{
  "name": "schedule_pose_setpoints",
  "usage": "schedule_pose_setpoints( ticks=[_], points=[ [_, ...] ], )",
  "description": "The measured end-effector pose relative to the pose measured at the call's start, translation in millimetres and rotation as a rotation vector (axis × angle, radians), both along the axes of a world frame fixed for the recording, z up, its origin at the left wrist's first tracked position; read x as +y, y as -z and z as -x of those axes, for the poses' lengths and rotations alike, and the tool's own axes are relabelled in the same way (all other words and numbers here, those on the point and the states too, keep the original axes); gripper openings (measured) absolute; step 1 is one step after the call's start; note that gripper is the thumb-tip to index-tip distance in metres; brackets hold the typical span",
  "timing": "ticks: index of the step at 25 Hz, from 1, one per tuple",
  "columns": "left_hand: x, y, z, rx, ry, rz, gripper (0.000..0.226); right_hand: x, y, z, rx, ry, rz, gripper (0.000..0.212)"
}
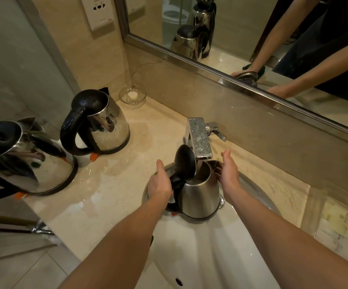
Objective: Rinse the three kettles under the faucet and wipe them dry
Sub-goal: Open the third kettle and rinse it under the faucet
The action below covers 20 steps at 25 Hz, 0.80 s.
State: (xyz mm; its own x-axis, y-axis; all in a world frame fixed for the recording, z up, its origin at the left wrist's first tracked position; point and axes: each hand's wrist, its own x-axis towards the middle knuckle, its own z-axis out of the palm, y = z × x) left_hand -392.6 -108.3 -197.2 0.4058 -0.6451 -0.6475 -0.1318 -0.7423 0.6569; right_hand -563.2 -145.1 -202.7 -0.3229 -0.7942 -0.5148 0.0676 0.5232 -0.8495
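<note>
Two droplet-beaded steel kettles with black lids (29,163) on the beige marble counter (110,184) look rinsed but unwiped. Your third steel kettle (200,197) stands in the white sink (189,257) under the chrome faucet (200,140); your left hand (158,184) grips its handle, your right hand (229,174) rests flat against it.

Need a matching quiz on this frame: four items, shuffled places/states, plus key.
Items:
1. sink kettle
2. glass dish
3. left hand
4. right hand

Places/states:
A. on the counter, back corner
B. grips the black handle
C. lid up, under the faucet
D. fingers against the spout side of the kettle body

Pairs: 1-C, 2-A, 3-B, 4-D
</note>
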Motion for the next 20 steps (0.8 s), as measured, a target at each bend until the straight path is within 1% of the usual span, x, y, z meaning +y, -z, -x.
schedule_pose_setpoints(
  ticks=[4, 9, 14, 18, 20],
  points=[
    [-0.6, 4.4, -1.1, -0.002, 0.004, 0.003, 0.076, 2.3, 4.4, -0.4, -0.005, 0.02, -0.026, 0.091],
    [-0.4, 13.1, -1.0, 0.023, -0.021, -0.003, 0.075, 2.7, 7.7, -1.6, -0.01, 0.029, -0.03, 0.103],
    [-1.3, 15.4, -2.9, 0.018, -0.019, -0.015, 0.08, 5.1, 13.7, -4.0, -0.046, 0.049, -0.026, 0.092],
    [-2.4, 14.1, -1.6, 0.032, -0.018, -0.012, 0.077, 5.7, 17.9, -5.1, -0.048, 0.061, -0.022, 0.102],
    [-3.3, 14.2, -0.6, 0.027, -0.014, -0.012, 0.078, 3.9, 19.1, -4.6, -0.04, 0.062, -0.028, 0.102]
  ],
)
